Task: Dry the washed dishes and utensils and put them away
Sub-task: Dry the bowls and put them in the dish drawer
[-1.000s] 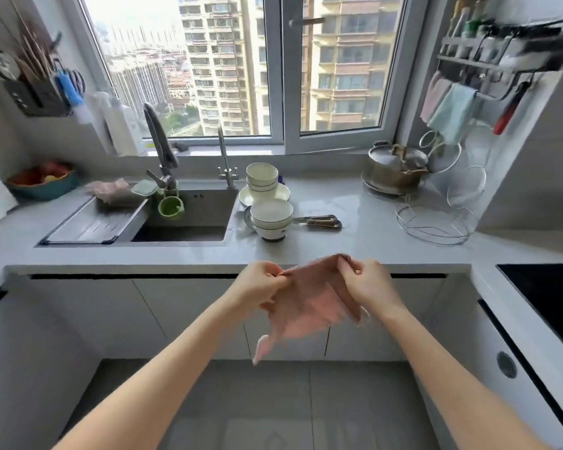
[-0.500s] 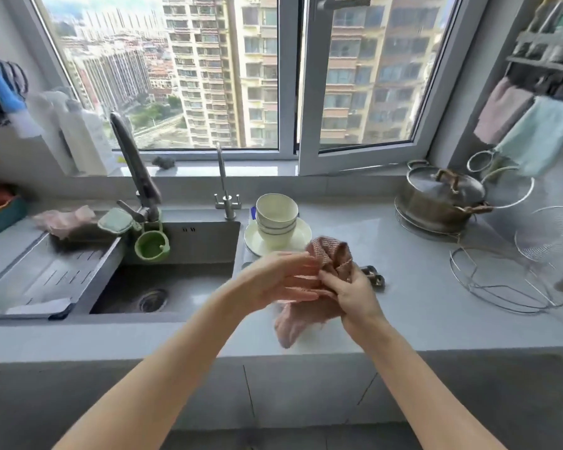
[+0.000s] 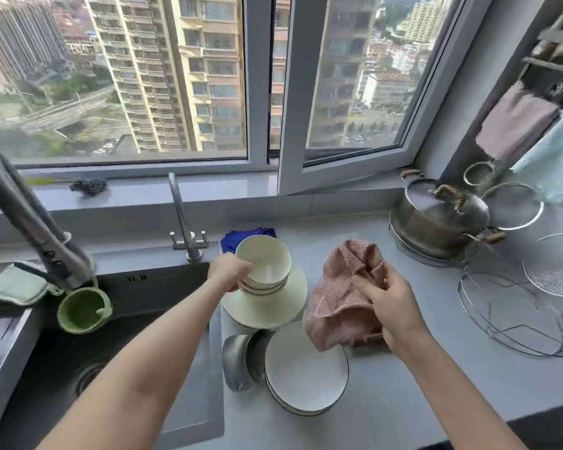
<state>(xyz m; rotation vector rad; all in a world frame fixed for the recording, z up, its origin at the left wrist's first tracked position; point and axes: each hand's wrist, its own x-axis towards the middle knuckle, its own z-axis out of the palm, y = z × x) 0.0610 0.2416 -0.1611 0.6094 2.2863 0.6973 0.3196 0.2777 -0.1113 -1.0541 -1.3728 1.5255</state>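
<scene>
Two stacks of washed dishes stand on the grey counter (image 3: 403,384) just right of the sink (image 3: 143,287): small bowls nested on a plate (image 3: 264,311) farther back, and shallow bowls (image 3: 306,365) nearer the person. The left hand (image 3: 228,271) pinches the rim of the top bowl (image 3: 267,259), fingers curled against its side. The right hand (image 3: 394,306) has its fingers clamped on a bunched pink cloth (image 3: 342,287), between the plate and a lidded pot (image 3: 442,216).

Pink waffle-weave cloth (image 3: 345,287), cream bowls (image 3: 267,266), green cup (image 3: 83,311).
</scene>
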